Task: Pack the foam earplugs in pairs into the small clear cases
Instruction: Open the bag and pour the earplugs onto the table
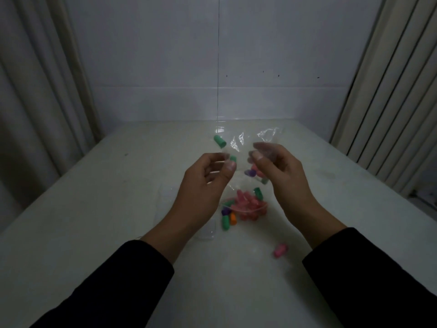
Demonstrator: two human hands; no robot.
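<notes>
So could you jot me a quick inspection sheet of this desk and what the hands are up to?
Surface: pale table, a few faint marks.
Job's things: clear plastic bag held up; pile of pink earplugs with green, purple and orange ones beside it; green earplug near the bag; pink earplug lying apart; clear case, faint.
Clutter: nothing seen.
Hands: left hand and right hand each pinch the bag.
Cables: thin dark line down the wall, unclear what.
Surroundings: white wall, curtains either side.
</notes>
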